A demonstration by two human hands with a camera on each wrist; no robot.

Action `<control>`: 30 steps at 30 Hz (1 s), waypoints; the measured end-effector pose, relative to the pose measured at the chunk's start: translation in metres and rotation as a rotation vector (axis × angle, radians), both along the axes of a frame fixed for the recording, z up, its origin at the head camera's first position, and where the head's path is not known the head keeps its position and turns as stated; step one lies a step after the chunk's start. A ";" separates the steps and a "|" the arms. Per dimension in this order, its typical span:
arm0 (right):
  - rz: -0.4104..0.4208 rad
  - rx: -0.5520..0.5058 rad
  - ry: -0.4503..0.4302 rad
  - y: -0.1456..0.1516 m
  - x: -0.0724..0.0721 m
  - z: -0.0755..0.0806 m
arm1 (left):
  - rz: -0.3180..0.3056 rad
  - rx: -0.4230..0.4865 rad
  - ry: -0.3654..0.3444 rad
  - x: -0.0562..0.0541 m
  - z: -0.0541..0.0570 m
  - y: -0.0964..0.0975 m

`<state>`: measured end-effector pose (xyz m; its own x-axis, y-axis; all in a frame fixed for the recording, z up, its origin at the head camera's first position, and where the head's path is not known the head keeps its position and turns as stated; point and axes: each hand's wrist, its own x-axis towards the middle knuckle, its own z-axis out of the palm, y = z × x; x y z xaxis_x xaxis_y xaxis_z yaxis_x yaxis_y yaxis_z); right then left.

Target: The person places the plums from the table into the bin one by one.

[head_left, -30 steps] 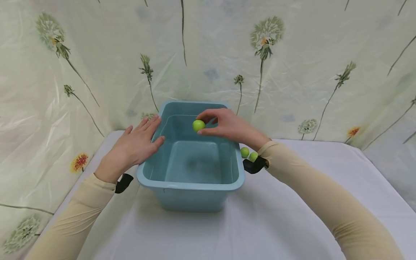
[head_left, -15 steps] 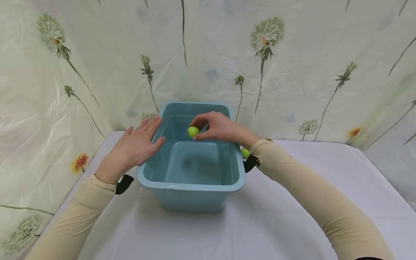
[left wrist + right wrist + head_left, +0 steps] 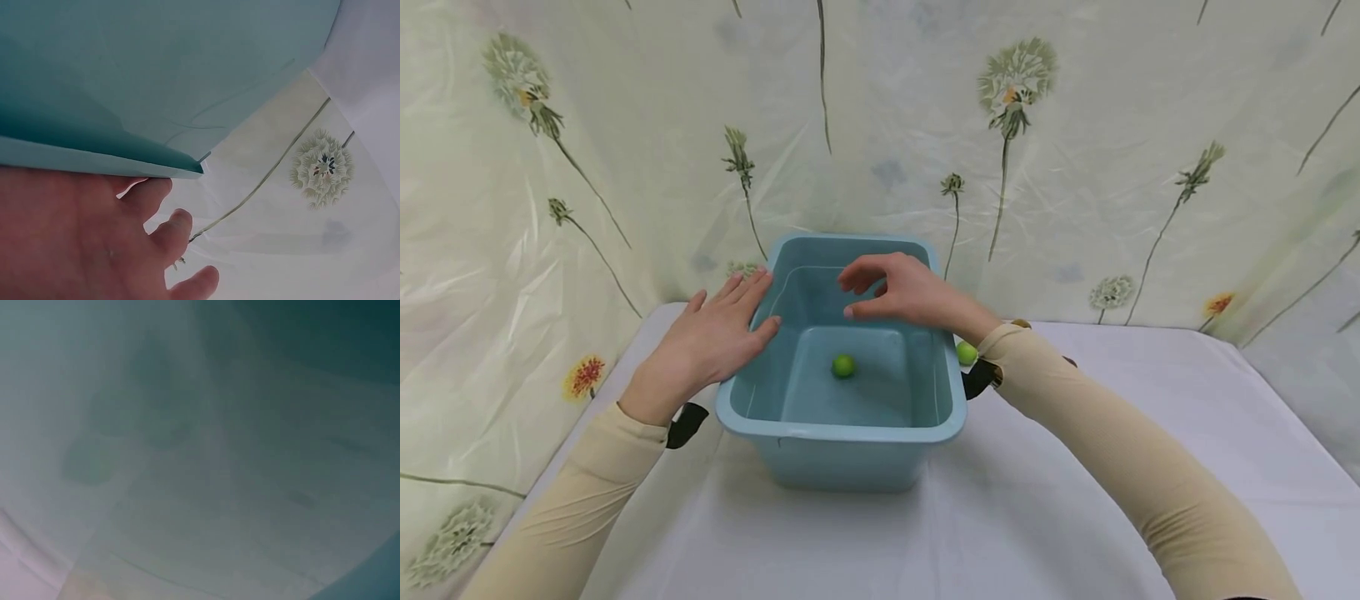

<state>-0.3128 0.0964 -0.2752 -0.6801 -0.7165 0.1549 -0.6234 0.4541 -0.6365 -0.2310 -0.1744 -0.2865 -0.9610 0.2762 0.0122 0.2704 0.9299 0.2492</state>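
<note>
A light blue plastic tub (image 3: 842, 432) stands on the table. On its floor, a bit left of the middle, lies one small round green ball (image 3: 843, 366). My right hand (image 3: 910, 292) hovers over the tub, thumb and curved fingers apart, with nothing between them. My left hand (image 3: 711, 337) rests flat across the tub's left rim, fingers extended. From below, the left wrist view shows that hand's palm (image 3: 94, 231) against the rim. Blurred green and grey shapes fill the right wrist view.
A second green ball (image 3: 966, 353) lies on the table just outside the tub's right wall, partly behind the right wrist. The white tablecloth (image 3: 1150, 392) stretches off to the right. A flower-printed sheet (image 3: 880, 108) hangs close behind the tub.
My right hand has come slightly left, parted its fingers and let go of the green ball, which dropped to the tub's floor. The left hand keeps its place.
</note>
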 end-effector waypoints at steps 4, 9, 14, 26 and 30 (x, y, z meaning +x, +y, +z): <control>0.000 -0.045 0.003 0.002 0.001 0.000 | -0.003 -0.024 0.001 0.000 0.000 0.000; -0.002 -0.103 0.037 0.007 0.004 0.001 | -0.012 -0.043 0.002 0.000 0.001 0.000; -0.005 -0.158 0.050 0.013 0.008 0.003 | -0.015 -0.044 -0.004 0.000 0.001 0.000; -0.087 -0.198 0.049 0.038 0.016 0.009 | -0.013 -0.037 -0.010 -0.001 -0.001 -0.001; -0.109 -0.222 0.037 0.046 0.020 0.012 | -0.013 -0.037 -0.010 -0.001 0.000 -0.001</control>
<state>-0.2923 0.1427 -0.2630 -0.7424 -0.5851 0.3264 -0.6032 0.3716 -0.7058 -0.2324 -0.1756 -0.2869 -0.9575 0.2885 -0.0076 0.2800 0.9350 0.2178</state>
